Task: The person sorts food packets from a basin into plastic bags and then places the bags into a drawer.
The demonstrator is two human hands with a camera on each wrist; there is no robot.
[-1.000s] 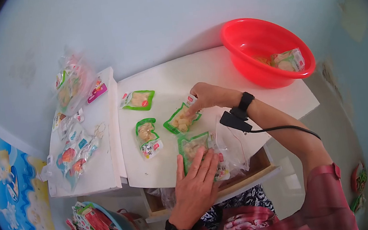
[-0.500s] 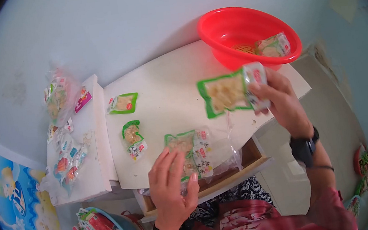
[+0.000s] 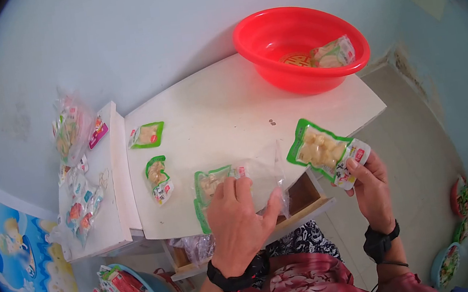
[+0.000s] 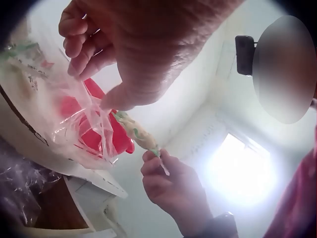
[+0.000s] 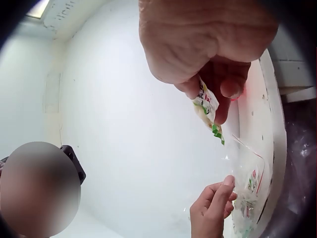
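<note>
My right hand (image 3: 370, 190) pinches the white printed end of a green-edged clear food packet (image 3: 320, 149), with pale chunky pieces inside. The packet is held up past the front right of the white table. Over the table's front edge, my left hand (image 3: 240, 216) holds a clear plastic bag (image 4: 94, 119) with thumb and fingers, its film partly raised. Inside this bag lies another green-edged packet (image 3: 212, 181), half hidden under the left hand. Two loose packets, one flat (image 3: 147, 135) and one narrower (image 3: 158, 178), lie to the left on the table.
A red basin (image 3: 271, 70) at the back right holds a packet (image 3: 333, 53). Below the table edge a drawer (image 3: 313, 209) stands pulled out, with clear plastic inside. Bagged packets (image 3: 72, 129) sit on the left side table. A blue bucket (image 3: 161, 291) full of packets stands below.
My right hand has picked up a packet from the table and drawn it to the right and toward me. My left hand lifted off the bag, then came back to it.
</note>
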